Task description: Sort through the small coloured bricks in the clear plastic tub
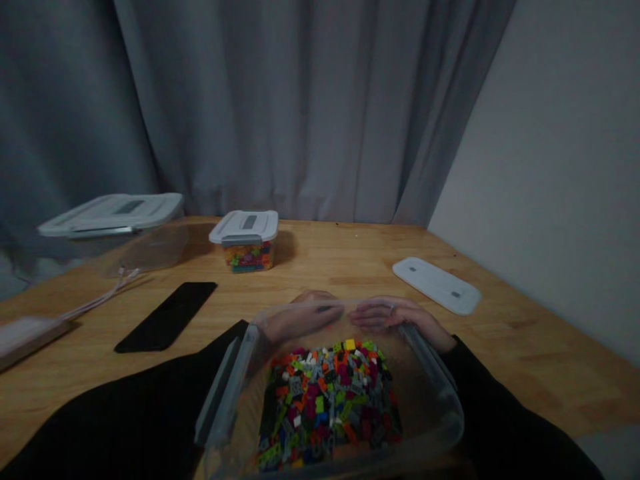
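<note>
A clear plastic box (430,413), lidless, stands right in front of me with grey latches at its sides. Many small toy building bricks (325,400) in mixed colours lie on its bottom. Both my arms, in black sleeves, reach around the box. Beyond its far wall, my left hand (307,317) lies low with its fingers stretched toward the right, partly seen through the plastic. Opposite it, my right hand (387,313) has its fingers extended toward the left. The fingertips are close to each other. Whether either hand presses on the box wall is unclear.
A white lid (437,285) lies flat at the right. Farther back stands a small lidded box (247,243) with colourful pieces. At the left are a larger lidded clear box (120,220), a black phone (167,317) and a white device (30,337) with a cable.
</note>
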A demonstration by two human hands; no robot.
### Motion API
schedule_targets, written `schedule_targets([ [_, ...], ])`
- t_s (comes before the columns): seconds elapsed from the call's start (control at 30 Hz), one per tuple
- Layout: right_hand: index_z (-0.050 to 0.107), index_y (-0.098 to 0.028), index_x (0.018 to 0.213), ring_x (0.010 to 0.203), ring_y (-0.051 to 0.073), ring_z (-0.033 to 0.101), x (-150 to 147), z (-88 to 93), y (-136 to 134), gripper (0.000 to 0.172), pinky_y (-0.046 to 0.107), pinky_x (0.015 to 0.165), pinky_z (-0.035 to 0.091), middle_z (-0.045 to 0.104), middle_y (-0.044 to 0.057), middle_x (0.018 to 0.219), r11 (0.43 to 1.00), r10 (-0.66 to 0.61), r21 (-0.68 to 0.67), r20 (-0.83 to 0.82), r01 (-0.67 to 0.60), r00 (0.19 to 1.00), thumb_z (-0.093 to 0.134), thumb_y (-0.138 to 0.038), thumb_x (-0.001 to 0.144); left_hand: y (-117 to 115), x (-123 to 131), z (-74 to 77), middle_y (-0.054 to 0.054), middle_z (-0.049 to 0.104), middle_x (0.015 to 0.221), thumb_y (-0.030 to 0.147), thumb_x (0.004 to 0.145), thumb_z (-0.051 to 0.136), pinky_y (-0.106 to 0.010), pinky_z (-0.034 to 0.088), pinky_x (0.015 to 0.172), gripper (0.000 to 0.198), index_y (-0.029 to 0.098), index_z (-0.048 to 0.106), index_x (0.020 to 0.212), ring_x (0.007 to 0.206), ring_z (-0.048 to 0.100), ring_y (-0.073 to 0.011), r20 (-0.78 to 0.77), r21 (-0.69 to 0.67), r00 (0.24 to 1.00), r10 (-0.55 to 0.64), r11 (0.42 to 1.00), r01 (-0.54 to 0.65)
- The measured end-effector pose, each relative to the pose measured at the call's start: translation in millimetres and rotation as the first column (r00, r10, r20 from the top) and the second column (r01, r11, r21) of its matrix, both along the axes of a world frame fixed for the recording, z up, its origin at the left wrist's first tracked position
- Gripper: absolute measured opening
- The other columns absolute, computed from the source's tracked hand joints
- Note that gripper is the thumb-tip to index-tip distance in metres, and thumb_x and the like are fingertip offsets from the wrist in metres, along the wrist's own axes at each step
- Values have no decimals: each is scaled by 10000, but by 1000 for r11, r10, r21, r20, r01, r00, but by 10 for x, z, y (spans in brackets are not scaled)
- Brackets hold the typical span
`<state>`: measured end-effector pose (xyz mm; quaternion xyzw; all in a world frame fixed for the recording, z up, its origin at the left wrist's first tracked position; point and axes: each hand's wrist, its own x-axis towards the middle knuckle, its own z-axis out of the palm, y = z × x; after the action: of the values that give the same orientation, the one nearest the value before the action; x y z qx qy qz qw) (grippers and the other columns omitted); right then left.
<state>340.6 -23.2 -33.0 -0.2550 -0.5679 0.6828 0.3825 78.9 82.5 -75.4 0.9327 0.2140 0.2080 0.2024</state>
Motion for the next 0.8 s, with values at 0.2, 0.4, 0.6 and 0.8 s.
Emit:
schedule_targets([
  [0.2,757,-193,1202,1282,253,670,-11,32,-16,471,483,1198,414,749,83,1308,1000,2,-5,2,-2,1000,566,-138,775,11,-135,150,-81,765,1049,421,1059,427,-350,504,920,368,202,721,1022,986,688,-215,71,0,989,129,992,-130],
  [0.4,756,-198,1211,1288,245,667,-17,52,-29,487,456,1195,419,746,82,1315,1000,-2,-12,-1,2,1000,565,-120,770,-27,-396,161,-118,705,1190,504,1059,417,-416,475,999,391,211,662,1144,1102,628,-264,-26,274,961,276,926,-258],
  [0.6,749,-183,1204,1295,255,662,-13,51,-23,470,478,1189,422,740,101,1323,1000,-6,-8,12,6,1000,575,-126,771,-194,-456,242,-108,721,971,819,910,462,-424,448,857,663,211,696,1031,928,650,-288,-272,499,877,396,838,-223],
  [0.8,752,-184,1197,1292,262,664,-15,55,-27,464,481,1192,417,745,95,1314,1000,-18,-3,20,18,1000,580,-137,769,-319,-320,324,-136,745,764,847,915,378,-406,412,685,756,212,787,893,706,671,-291,-438,442,786,437,866,-235],
])
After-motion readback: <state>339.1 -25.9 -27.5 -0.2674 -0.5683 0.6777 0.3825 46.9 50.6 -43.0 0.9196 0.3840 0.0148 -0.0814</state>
